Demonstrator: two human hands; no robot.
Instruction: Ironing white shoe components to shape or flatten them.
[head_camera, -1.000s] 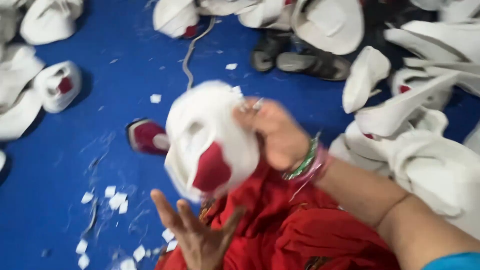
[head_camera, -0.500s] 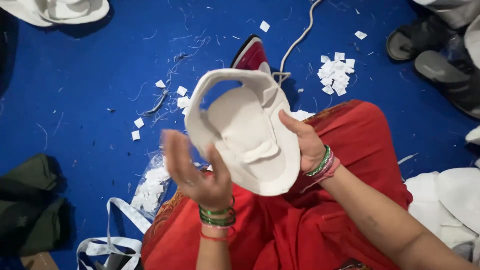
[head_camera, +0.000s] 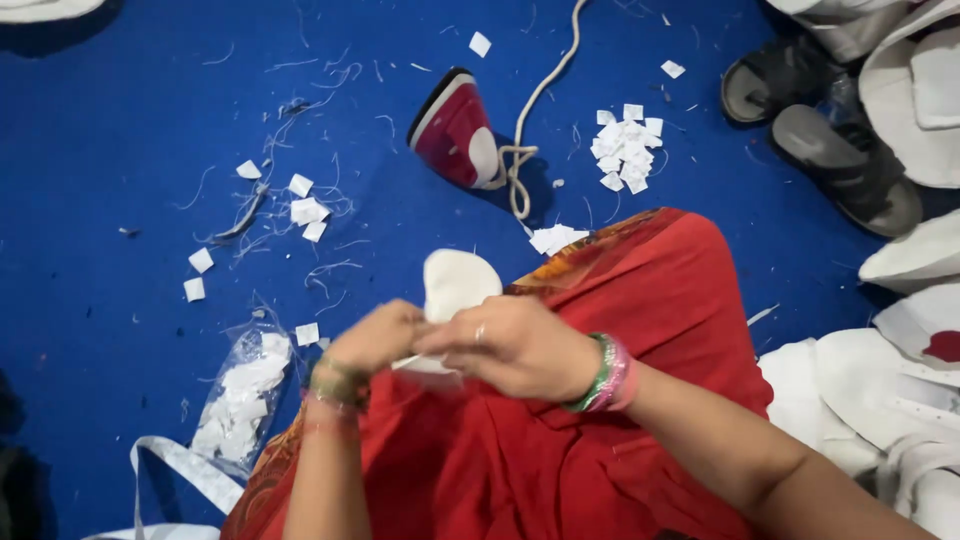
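Both my hands meet over my lap, which is draped in red cloth (head_camera: 560, 440). My left hand (head_camera: 375, 338) and my right hand (head_camera: 510, 345) pinch a white cap piece (head_camera: 455, 285) between them; only its rounded top shows above the fingers, the rest is hidden. Bangles ring both wrists. A small white strip pokes out between the fingers.
A red and white clothes iron (head_camera: 455, 135) with a white cord (head_camera: 535, 100) lies on the blue floor covering (head_camera: 120, 130) ahead. Small white paper tags (head_camera: 625, 145) are scattered about. A clear bag of tags (head_camera: 245, 385) lies left. Dark sandals (head_camera: 820, 140) and white caps (head_camera: 900, 380) sit right.
The white cap was held open and wide between my hands; now it is bunched low on my lap with both hands closed over it. The view has swung left and down.
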